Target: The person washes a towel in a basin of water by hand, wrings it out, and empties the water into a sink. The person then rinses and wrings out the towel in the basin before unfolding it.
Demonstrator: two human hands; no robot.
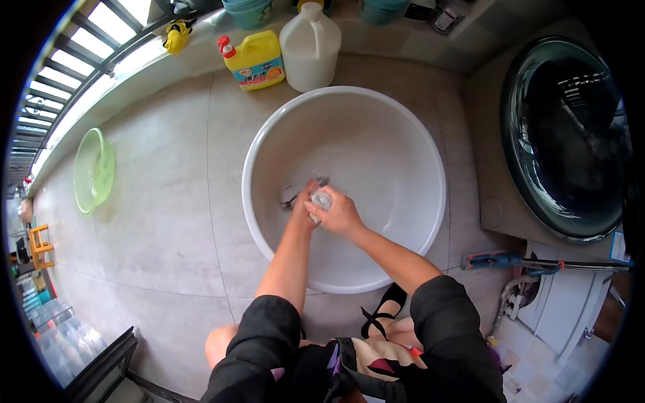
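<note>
So the grey tiled floor point(161, 242) is my first worry: if anything sloshes out I'd bet it gets slick. Loads of open tile on the left though. The bulky machine with a dark round glass door point(564, 148) crowds the right side, so a wide right elbow could bump it. The wide round white plastic basin point(376, 154) has bare room beyond and to the right of the hands, but both forearms cross its near rim, and leaning hard there might tip it. The pale green see-through plastic basket point(104, 174) sits well apart, no bother. The white plastic jug with a handle point(310, 57) and the red-topped yellow plastic bottle point(255, 60) stand by the far rim, so shoving the basin forward could topple them. Left hand point(305, 201) and right hand point(344, 215) both have their grip closed round a small pale wad of cloth point(322, 200), over the basin's left half; uneven squeezing could make it slip out. The crumpled grey cloth point(291, 195) lies just by the left hand, can't tell if it's the same piece
</note>
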